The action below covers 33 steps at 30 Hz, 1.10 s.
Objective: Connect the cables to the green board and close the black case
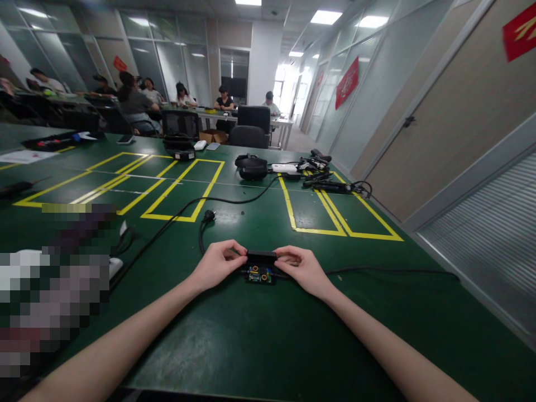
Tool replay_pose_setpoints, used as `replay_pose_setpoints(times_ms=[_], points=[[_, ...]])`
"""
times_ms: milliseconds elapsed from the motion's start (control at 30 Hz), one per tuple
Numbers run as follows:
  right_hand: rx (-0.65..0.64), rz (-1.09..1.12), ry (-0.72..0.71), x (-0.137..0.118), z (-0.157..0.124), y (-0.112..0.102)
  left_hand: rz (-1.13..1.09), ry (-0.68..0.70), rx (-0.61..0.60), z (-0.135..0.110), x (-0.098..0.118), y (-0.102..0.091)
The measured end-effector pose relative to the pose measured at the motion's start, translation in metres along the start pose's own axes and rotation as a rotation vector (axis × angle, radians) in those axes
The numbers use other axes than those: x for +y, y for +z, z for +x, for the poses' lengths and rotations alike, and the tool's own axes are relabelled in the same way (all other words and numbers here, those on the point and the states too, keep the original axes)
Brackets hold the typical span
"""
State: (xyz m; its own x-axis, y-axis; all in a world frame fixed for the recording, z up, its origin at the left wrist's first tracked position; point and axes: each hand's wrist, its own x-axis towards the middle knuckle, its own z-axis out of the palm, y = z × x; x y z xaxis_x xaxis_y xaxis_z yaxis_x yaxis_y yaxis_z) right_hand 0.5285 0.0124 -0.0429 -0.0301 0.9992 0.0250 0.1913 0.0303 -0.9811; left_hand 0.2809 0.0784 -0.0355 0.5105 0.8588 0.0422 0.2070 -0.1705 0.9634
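A small black box (260, 266) with its inside open, showing coloured parts, lies on the green table (268, 335) in front of me. My left hand (218, 263) pinches its left end with curled fingers. My right hand (302, 267) grips its right end the same way. A black cable (389, 271) runs from the box to the right, and another black cord with a plug (208, 216) curls away behind the left hand.
Yellow tape rectangles (184, 190) mark the table. A black headset (251, 166), a white device and a tangle of cables (330, 181) lie at the far middle. A blurred patch covers the left edge. Several people sit at far tables. A wall runs along the right.
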Motion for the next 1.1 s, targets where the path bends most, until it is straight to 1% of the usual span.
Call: replay_pose_setpoints(times_ms=[233, 333, 400, 500, 600, 767, 833, 900, 967, 1100], points=[[-0.028, -0.001, -0.034, 0.0, -0.001, -0.001, 0.007, 0.044, -0.031, -0.003, 0.005, -0.002], [-0.059, -0.031, -0.061, 0.0, -0.001, -0.004, 0.02, 0.04, -0.036, -0.003, 0.007, -0.002], [-0.094, -0.068, -0.106, 0.0, -0.002, -0.006, 0.034, 0.038, -0.034, -0.003, 0.009, -0.002], [-0.131, -0.132, -0.228, -0.003, -0.003, -0.009, 0.068, 0.054, -0.037, -0.004, 0.012, -0.002], [-0.161, -0.208, -0.354, -0.008, -0.005, -0.009, 0.171, 0.125, -0.062, -0.007, 0.016, -0.004], [-0.231, -0.342, -0.467, -0.009, -0.008, -0.01, 0.398, 0.405, -0.221, -0.012, 0.014, -0.007], [-0.262, -0.409, -0.511, -0.007, -0.009, -0.01, 0.496, 0.476, -0.255, -0.012, 0.011, -0.006], [-0.291, -0.487, -0.555, -0.006, -0.009, -0.011, 0.561, 0.491, -0.25, -0.012, 0.009, -0.004], [-0.292, -0.572, -0.575, -0.006, -0.009, -0.009, 0.595, 0.474, -0.242, -0.013, 0.01, -0.002], [-0.206, -0.735, -0.603, -0.009, -0.009, 0.001, 0.653, 0.448, -0.242, -0.012, 0.014, 0.002]])
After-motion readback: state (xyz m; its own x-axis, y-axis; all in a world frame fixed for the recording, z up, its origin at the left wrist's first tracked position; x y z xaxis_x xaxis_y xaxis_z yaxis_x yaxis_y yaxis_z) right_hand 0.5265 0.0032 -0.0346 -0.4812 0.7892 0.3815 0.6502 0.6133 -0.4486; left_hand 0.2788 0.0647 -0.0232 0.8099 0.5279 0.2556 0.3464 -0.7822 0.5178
